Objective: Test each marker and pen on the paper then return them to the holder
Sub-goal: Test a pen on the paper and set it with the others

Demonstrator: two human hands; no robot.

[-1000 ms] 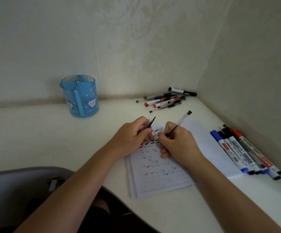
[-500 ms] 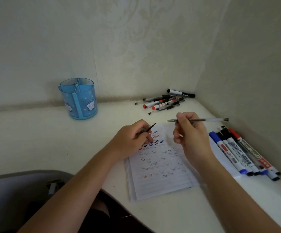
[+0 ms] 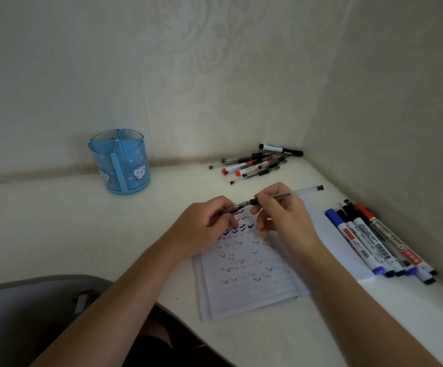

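Across the corner of a pale desk (image 3: pixel 56 234), set against two patterned walls, everything for the job lies within reach, and a grey chair (image 3: pixel 16 313) shows at the lower left edge. On the desk in front of the person is the lined paper (image 3: pixel 249 282), its upper half covered with small tick marks in black, blue and red. Both hands hover over the top of that sheet. The right hand (image 3: pixel 286 215) has thumb and fingers curled round a pen, while the left hand (image 3: pixel 204 229) pinches a small dark cap between its curled fingers. Well apart from the paper, at the back left near the wall, the blue holder (image 3: pixel 121 162) stands upright, see-through, split into compartments and printed with cat faces. A row of whiteboard markers (image 3: pixel 374 239) with blue, black and red caps lies side by side along the right wall, just beside the paper's edge. A loose pile of pens (image 3: pixel 254 164) sits in the far corner. The pen (image 3: pixel 294 193) has a clear barrel and lies nearly level, tip pointing left. That tip meets the mouth of the cap (image 3: pixel 229 210); whether it has gone in I cannot tell
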